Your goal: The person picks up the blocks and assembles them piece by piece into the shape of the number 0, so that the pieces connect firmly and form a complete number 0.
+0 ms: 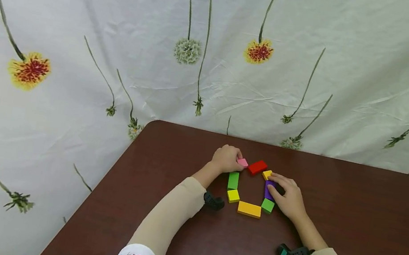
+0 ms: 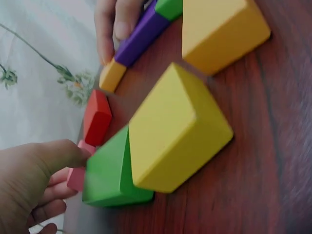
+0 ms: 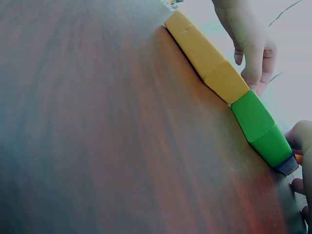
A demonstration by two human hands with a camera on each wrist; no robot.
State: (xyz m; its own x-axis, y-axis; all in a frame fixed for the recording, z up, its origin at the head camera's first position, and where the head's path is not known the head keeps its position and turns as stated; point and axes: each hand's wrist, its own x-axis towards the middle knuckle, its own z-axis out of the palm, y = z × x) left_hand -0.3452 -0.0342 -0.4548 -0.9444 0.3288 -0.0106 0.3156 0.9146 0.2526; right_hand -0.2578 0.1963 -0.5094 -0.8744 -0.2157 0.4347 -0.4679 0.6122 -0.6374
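Note:
Several coloured wooden blocks form a ring on the brown table. My left hand is at the ring's far left, pinching a pink block between thumb and fingers. Beside it lie a red block and a green block. On the ring's right side, my right hand has its thumb against the purple block, with a fingertip at the small yellow-orange block. Nearer along that side is a small green block. The pink block is partly hidden by the left fingers.
The ring's near side has a long orange block and a yellow block. Brown table surface surrounds the ring. A white flowered cloth hangs behind the table's far edge.

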